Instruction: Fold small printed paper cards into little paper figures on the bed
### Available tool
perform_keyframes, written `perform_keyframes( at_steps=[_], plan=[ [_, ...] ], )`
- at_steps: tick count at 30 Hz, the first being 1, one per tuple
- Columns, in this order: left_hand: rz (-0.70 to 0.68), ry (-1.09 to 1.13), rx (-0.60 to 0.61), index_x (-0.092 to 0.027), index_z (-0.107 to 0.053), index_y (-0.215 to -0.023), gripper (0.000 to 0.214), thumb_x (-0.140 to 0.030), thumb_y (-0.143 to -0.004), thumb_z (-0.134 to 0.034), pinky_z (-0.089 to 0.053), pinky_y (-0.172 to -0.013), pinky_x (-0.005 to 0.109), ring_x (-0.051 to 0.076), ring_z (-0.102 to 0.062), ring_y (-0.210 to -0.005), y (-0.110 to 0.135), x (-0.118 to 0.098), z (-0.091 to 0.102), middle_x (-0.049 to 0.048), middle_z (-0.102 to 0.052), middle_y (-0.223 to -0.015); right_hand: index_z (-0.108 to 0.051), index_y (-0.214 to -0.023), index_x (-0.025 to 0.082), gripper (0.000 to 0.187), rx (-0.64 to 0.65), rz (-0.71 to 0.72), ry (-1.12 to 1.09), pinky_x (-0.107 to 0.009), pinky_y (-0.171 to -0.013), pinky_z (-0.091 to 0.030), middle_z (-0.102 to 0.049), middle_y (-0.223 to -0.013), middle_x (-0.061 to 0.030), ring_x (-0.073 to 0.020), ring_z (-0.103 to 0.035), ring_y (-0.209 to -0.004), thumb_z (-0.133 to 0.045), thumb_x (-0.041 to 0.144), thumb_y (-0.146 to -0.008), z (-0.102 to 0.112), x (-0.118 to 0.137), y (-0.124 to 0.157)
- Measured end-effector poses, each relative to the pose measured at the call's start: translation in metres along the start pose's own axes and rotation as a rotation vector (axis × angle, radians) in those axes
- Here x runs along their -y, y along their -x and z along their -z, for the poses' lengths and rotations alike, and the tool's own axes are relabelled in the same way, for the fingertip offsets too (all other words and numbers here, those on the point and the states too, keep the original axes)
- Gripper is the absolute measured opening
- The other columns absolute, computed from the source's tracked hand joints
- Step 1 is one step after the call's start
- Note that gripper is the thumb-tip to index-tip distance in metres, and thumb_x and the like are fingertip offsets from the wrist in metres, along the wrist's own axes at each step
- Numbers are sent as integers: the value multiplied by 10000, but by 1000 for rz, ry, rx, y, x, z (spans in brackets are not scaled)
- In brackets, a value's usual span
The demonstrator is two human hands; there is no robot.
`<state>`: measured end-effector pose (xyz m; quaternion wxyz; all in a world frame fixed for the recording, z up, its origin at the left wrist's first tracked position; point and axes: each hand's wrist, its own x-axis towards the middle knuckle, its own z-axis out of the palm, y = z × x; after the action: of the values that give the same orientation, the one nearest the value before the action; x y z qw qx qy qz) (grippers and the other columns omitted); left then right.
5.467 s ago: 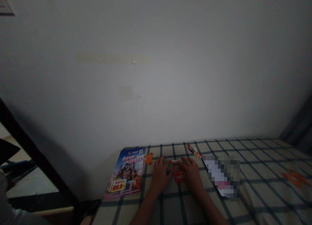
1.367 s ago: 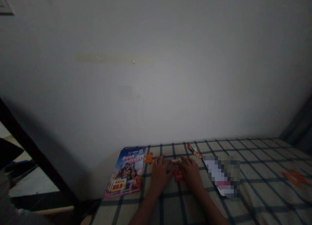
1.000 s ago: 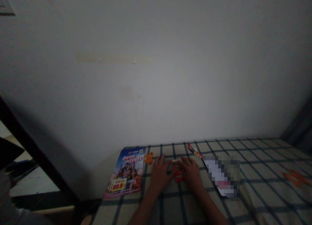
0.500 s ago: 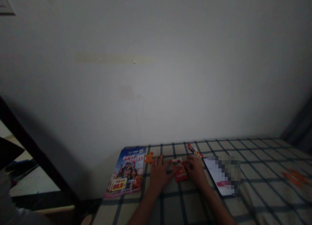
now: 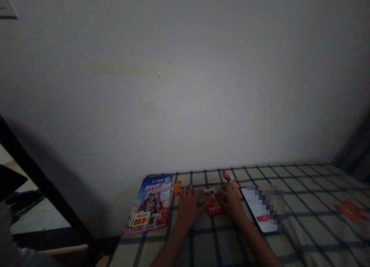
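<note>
A small red printed packet (image 5: 214, 207) lies on the checked cloth between my two hands. My left hand (image 5: 189, 205) rests on the cloth at its left, fingers spread, with the thumb and index finger reaching to the packet's left edge. On the other side, my right hand (image 5: 232, 202) has its fingers bent onto the packet's right edge, pinching it. Just beyond that hand lies a torn red and yellow strip (image 5: 231, 179). The scene is dim, so finer print on the packet is unreadable.
A stack of glossy flyers (image 5: 152, 205) lies left of my hands, beside an orange printed figure (image 5: 176, 188). A phone (image 5: 260, 213) with a lit, partly blurred screen lies at the right. Behind the checked cloth (image 5: 306, 197) rises a pale wall (image 5: 231, 85). A dark post (image 5: 43, 182) slants at the left.
My right hand's fingers have shifted slightly over the packet's right edge. The left hand, flyers, strip and phone stay practically where they were.
</note>
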<state>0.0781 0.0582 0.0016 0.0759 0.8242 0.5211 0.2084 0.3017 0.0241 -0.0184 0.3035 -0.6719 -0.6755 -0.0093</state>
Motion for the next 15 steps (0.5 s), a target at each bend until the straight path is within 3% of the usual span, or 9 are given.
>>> perform_keyframes(
  at_steps=[8, 15],
  plan=[
    [1, 2, 19, -409, -625, -1298, 512, -587, -818, -638, -264, -1167, 535, 360, -309, -1426, 0, -3, 5, 13, -400, -1554, -755, -985, 323, 162, 9, -13, 87, -424, -971, -407, -623, -1108, -65, -270, -519, -1136, -634, 337, -879, 5, 3, 3],
    [-8, 7, 0, -406, -609, -1317, 544, -627, -820, -618, -247, -1174, 529, 359, -298, -1435, 0, 0, -1, 23, -385, -1567, -752, -1032, 418, 232, 65, -50, 130, -417, -978, -400, -622, -1102, -57, -272, -515, -1143, -640, 287, -876, 16, 8, 6]
  ],
)
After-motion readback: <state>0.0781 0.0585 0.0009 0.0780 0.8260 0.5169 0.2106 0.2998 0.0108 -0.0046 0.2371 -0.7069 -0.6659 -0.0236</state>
